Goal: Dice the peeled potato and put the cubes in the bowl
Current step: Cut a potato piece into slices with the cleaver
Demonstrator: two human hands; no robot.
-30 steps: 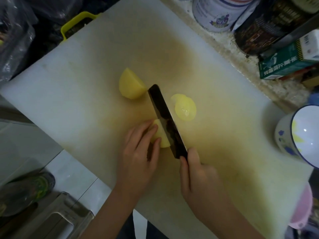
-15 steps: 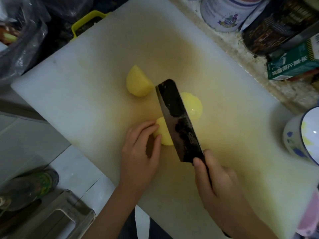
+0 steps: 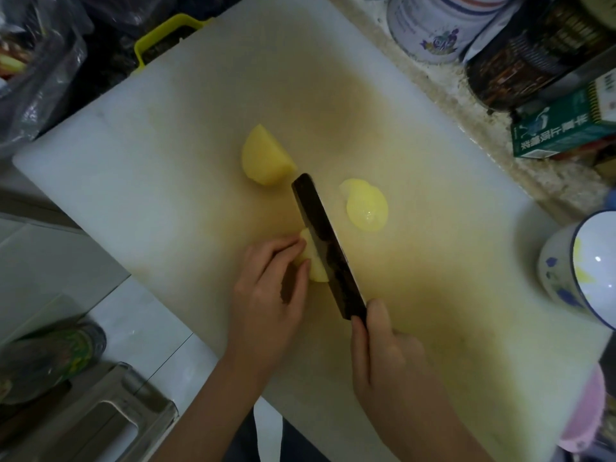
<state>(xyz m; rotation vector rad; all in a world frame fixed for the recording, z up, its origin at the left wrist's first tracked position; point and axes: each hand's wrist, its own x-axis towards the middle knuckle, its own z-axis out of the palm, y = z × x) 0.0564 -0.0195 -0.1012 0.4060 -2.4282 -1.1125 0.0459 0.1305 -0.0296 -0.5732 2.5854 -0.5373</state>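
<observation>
On the white cutting board (image 3: 160, 168), which lies on the worktop, a large untouched chunk of peeled potato (image 3: 265, 156) sits toward the far side, well apart from the hands. Nearer, the left hand (image 3: 266, 288) has its grip curled on a smaller potato piece (image 3: 311, 261), fingertips bent down onto its left side and pinning it to the board. Just to the right, the knife (image 3: 328, 248) has changed most. Half a second ago its broad flat was tilted up toward the camera and covered part of the cut slice; now the blade stands edge-on again, pressed against the right face of the held piece, its tip close to the far chunk. That reads as a fresh downward stroke, so the piece is probably being taken down into slabs one at a time. Right of the blade, a thin pale slice (image 3: 366, 205) lies flat and fully uncovered, apart from the knife. The right hand (image 3: 390, 365) has its grip wrapped around the knife handle, thumb up by the heel of the blade. At the far right edge the bowl (image 3: 555, 271) waits; whether it holds any cubes cannot be told. No cubes show on the board, so the dicing is at an early stage.
</observation>
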